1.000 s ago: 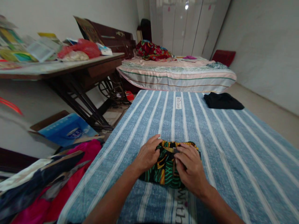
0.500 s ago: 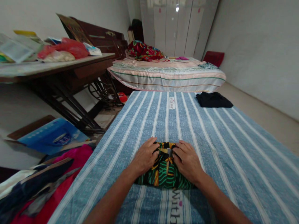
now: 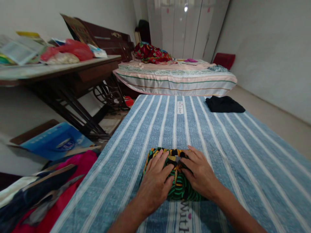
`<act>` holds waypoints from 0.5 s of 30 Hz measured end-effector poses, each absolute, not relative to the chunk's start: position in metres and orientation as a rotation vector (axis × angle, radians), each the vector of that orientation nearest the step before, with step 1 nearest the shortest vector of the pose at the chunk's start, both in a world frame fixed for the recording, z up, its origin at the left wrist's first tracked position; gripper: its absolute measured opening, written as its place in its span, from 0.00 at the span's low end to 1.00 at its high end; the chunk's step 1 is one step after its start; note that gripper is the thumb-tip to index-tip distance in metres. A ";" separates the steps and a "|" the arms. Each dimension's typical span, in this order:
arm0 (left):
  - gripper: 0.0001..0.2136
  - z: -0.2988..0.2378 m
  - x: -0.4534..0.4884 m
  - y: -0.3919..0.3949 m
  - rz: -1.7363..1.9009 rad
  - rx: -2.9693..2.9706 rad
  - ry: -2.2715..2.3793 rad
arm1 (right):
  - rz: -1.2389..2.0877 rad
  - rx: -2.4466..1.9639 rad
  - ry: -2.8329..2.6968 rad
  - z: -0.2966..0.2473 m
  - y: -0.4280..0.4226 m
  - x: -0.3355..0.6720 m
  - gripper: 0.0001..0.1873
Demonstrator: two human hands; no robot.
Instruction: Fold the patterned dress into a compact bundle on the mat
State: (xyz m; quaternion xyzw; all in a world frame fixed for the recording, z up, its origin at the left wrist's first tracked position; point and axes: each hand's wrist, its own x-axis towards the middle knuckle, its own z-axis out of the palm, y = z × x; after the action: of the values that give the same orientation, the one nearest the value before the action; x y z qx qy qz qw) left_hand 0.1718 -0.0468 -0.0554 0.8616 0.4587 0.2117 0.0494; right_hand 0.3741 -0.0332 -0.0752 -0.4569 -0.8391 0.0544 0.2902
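A folded cloth (image 3: 179,189) with a green, black and yellow print lies on the blue striped bed sheet (image 3: 218,139) in front of me. My left hand (image 3: 155,181) rests flat on the cloth's left half, fingers stretched out and spread. My right hand (image 3: 200,173) presses on its right half, fingers extended toward the middle. The fingertips of both hands nearly meet over the cloth's centre. Neither hand grips anything.
A black folded garment (image 3: 224,104) lies at the sheet's far right. A pile of pink and dark clothes (image 3: 43,191) sits at my left. A cluttered sewing table (image 3: 60,69) stands left, and a second bed (image 3: 177,76) with red cloth lies beyond.
My left hand has slid from the cloth's left edge onto its top and flattened out. The cloth looks more squarely folded, and my right hand stays pressed on it.
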 end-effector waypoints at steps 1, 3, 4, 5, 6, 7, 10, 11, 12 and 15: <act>0.12 -0.057 0.175 -0.048 0.625 2.630 1.412 | 0.174 -1.240 -2.279 -0.073 -0.031 0.371 0.12; 0.13 -0.060 0.179 -0.048 0.608 2.626 1.441 | 0.231 -1.263 -2.329 -0.070 -0.026 0.367 0.09; 0.13 -0.062 0.179 -0.048 0.606 2.624 1.449 | 0.256 -1.260 -2.336 -0.070 -0.024 0.367 0.08; 0.14 -0.064 0.179 -0.047 0.604 2.621 1.453 | 0.278 -1.245 -2.330 -0.069 -0.023 0.367 0.08; 0.14 -0.065 0.179 -0.047 0.607 2.616 1.459 | 0.297 -1.214 -2.316 -0.070 -0.021 0.369 0.08; 0.15 -0.067 0.179 -0.047 0.611 2.610 1.463 | 0.314 -1.172 -2.293 -0.070 -0.020 0.371 0.08; 0.15 -0.069 0.180 -0.047 0.633 2.591 1.473 | 0.360 -1.057 -2.197 -0.075 -0.016 0.374 0.07; 0.15 -0.070 0.181 -0.047 0.642 2.586 1.475 | 0.372 -1.052 -2.162 -0.077 -0.016 0.374 0.06; 0.15 -0.070 0.181 -0.048 0.652 2.584 1.477 | 0.380 -1.064 -2.129 -0.080 -0.015 0.373 0.06; 0.16 -0.071 0.182 -0.049 0.679 2.587 1.480 | 0.363 -1.134 -2.061 -0.087 -0.015 0.367 0.07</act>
State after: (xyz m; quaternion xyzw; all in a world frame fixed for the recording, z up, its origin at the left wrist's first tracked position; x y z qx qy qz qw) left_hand 0.1821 -0.0493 -0.0709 0.8455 0.4838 0.2219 0.0424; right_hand 0.3666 -0.0151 -0.0875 -0.4423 -0.8039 0.1416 0.3715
